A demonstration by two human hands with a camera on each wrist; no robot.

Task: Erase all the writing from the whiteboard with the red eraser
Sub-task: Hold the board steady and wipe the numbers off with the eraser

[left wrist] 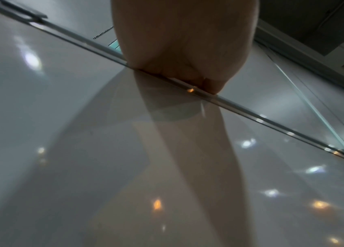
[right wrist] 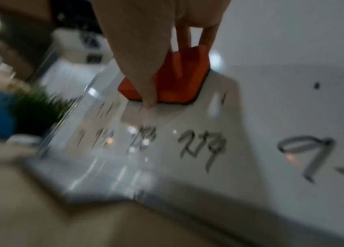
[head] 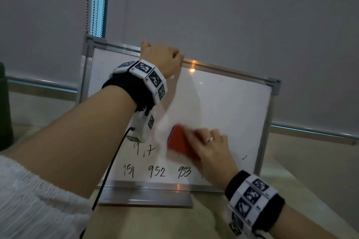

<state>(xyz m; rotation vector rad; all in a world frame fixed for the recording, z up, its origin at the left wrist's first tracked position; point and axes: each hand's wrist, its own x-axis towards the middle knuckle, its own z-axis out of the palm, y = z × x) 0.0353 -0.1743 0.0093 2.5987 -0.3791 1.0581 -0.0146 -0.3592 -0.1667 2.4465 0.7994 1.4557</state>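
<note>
The head view looks forward and down onto the upright whiteboard (head: 223,106), while the left wrist view looks up close along its top edge and the right wrist view close across its lower surface.

White metal-framed whiteboard (head: 223,103): bottom row of black handwritten numbers (head: 157,170) reads "951", "952", "953"; strokes above partly wiped, unreadable. Wrist-view writing too blurred.
</note>
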